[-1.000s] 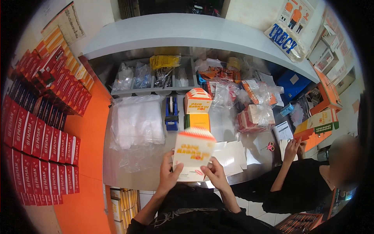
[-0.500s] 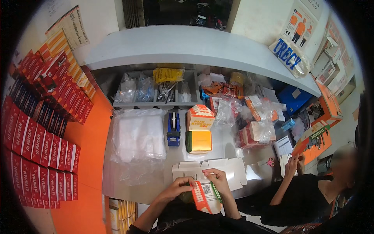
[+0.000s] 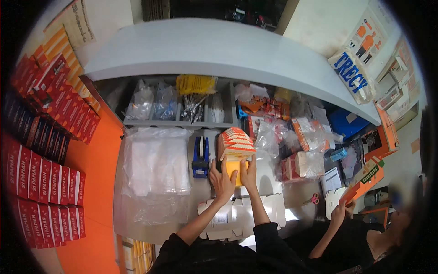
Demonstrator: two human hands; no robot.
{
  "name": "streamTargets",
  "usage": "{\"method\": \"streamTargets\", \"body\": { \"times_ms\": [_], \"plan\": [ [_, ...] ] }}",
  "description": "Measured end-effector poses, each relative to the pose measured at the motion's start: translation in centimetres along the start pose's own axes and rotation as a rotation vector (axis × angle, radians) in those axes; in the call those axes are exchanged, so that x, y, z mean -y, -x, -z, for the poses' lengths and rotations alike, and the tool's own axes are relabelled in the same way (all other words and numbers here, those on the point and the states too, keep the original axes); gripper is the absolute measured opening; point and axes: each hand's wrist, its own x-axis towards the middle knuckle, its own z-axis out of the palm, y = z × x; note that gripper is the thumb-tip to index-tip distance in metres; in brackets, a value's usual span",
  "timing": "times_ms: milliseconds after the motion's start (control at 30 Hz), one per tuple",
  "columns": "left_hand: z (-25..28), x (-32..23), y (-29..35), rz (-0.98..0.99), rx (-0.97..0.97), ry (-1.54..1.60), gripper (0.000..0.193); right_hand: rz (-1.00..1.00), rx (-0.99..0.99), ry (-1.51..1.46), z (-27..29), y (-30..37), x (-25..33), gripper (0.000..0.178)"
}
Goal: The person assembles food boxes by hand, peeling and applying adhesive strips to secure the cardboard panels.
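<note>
A yellow-orange carton [image 3: 236, 170] stands on the counter, pressed between my two hands. My left hand [image 3: 222, 182] lies along its left side, with the thumb angled in over its top. At the right side sits my right hand [image 3: 248, 176], fingers pointing away from me. Just beyond the fingertips is a stack of cream cartons [image 3: 236, 145] with orange zigzag tops. Under my forearms lie unfolded white carton blanks [image 3: 244, 213]. A blue tape dispenser [image 3: 200, 157] stands left of my left hand.
Clear plastic bags [image 3: 156, 162] lie on the left. A grey divided tray [image 3: 182, 122] holds wrapped cutlery behind. Bagged red boxes [image 3: 301, 165] and pink scissors [image 3: 314, 198] are on the right. Stacked red boxes [image 3: 43, 178] stand far left. A co-worker's hand [image 3: 338, 212] holds an orange carton.
Both hands have reached forward from near my body to the yellow-orange carton. The orange, white and green carton they held is no longer distinguishable in them. The view has shifted slightly.
</note>
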Motion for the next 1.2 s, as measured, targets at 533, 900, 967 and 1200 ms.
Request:
{"method": "streamTargets", "body": {
  "times_ms": [533,900,967,1200],
  "plan": [
    [6.6,-0.2,2.2,-0.379,0.318,-0.136,0.074,0.379,0.912,0.112,5.4,16.7,2.5,0.029],
    [21.6,1.1,9.1,0.065,0.199,0.58,0.042,0.352,0.961,0.102,4.9,18.9,3.9,0.033],
    [22.0,1.4,10.5,0.176,0.21,0.7,0.039,0.325,1.015,-0.082,5.0,18.9,2.4,0.025],
    [21.2,1.6,12.8,0.108,0.288,0.663,0.041,0.263,0.974,0.015,5.1,17.9,0.9,0.016]
  ]
}}
